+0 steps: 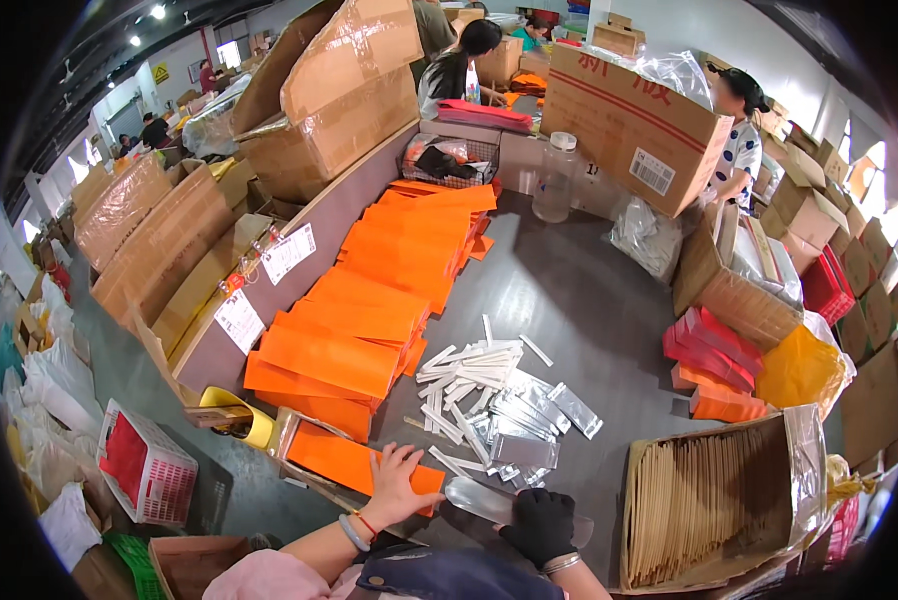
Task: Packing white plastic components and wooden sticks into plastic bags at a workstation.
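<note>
My left hand (401, 484) lies with spread fingers on an orange paper piece (334, 460) near the table's front edge. A red cord and a pale bangle circle that wrist. My right hand (541, 527), in a black fingerless glove, is closed over a clear, flat plastic strip (477, 497) that shows on both sides of it. Beyond my hands lies a loose pile of thin white strips (481, 368), with small silvery packets (529, 415) beside it. Overlapping orange paper pieces (369, 290) run in a long row up the left side of the table.
At the right stands a carton of tightly packed brown pieces (689, 510); behind it are red paper stacks (714, 345). A clear bottle (556, 180) and wire basket (454, 165) stand at the far end. Large cartons (634, 125) border the grey table. Other people work farther back.
</note>
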A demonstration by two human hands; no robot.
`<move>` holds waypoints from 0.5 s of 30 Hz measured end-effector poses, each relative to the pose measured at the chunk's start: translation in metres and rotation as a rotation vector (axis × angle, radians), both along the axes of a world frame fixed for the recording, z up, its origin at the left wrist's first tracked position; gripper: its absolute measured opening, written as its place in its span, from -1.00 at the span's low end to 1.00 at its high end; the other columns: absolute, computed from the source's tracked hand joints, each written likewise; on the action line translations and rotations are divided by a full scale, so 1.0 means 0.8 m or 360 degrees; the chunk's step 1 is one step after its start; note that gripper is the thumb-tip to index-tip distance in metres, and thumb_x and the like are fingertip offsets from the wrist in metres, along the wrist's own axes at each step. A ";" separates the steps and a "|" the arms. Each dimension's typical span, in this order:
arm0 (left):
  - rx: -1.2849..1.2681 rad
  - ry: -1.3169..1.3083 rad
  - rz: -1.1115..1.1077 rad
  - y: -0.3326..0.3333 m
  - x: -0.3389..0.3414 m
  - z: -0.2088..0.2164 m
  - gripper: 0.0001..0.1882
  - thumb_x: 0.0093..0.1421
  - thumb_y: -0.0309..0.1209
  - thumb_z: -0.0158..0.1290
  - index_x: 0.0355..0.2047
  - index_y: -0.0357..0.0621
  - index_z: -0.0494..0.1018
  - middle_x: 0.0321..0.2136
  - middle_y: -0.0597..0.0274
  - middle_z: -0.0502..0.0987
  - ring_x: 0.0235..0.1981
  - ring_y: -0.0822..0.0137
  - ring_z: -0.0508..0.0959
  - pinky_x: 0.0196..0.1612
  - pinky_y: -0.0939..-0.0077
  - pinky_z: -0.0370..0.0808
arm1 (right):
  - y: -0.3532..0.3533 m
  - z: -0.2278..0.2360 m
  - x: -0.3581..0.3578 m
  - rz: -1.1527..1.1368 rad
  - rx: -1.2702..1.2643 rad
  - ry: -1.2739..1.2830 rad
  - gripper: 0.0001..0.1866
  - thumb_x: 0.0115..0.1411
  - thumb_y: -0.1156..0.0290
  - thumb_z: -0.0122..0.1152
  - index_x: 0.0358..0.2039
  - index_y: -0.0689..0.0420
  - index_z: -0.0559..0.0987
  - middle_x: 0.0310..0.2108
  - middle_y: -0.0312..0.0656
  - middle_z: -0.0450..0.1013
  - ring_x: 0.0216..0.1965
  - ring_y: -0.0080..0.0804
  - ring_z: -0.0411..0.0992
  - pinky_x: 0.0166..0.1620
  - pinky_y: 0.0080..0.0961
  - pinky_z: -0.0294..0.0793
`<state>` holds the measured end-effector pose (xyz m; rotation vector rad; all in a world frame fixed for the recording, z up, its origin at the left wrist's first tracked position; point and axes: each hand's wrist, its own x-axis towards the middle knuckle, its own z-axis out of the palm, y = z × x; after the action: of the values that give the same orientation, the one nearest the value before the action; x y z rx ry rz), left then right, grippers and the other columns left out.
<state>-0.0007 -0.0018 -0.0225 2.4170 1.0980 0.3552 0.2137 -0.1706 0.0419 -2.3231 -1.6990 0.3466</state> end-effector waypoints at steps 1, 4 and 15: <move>-0.0004 0.0010 -0.0004 0.000 0.000 0.000 -0.07 -0.23 0.15 0.36 0.08 -0.17 0.42 0.12 0.05 0.33 0.24 -0.06 0.15 0.26 -0.16 -0.05 | 0.001 0.000 0.000 0.0008 -0.0042 -0.0011 -0.46 -0.18 -0.06 0.42 -0.29 0.04 0.54 -0.31 -0.15 0.51 -0.21 -0.16 0.48 -0.13 -0.13 0.30; -0.0021 -0.0008 -0.0010 0.001 -0.002 -0.002 -0.07 -0.22 0.15 0.35 0.08 -0.19 0.42 0.11 0.05 0.36 0.24 -0.07 0.16 0.26 -0.16 -0.06 | 0.003 -0.002 0.000 -0.0005 -0.0165 -0.0028 -0.41 -0.21 -0.10 0.42 -0.24 0.03 0.54 -0.29 -0.17 0.50 -0.21 -0.15 0.47 -0.10 -0.14 0.27; -0.0148 -0.0049 -0.0007 -0.003 -0.005 0.004 -0.06 -0.16 0.14 0.31 0.14 -0.20 0.36 0.19 0.04 0.33 0.29 -0.10 0.11 0.29 -0.30 -0.16 | 0.000 -0.026 -0.006 0.0077 0.0023 0.0036 -0.34 -0.25 -0.02 0.48 -0.15 0.05 0.50 -0.24 -0.15 0.47 -0.15 -0.12 0.42 -0.04 -0.12 0.25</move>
<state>-0.0049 -0.0043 -0.0191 2.3250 1.0718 0.3312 0.2086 -0.1703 0.0213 -2.2624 -1.7439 0.3676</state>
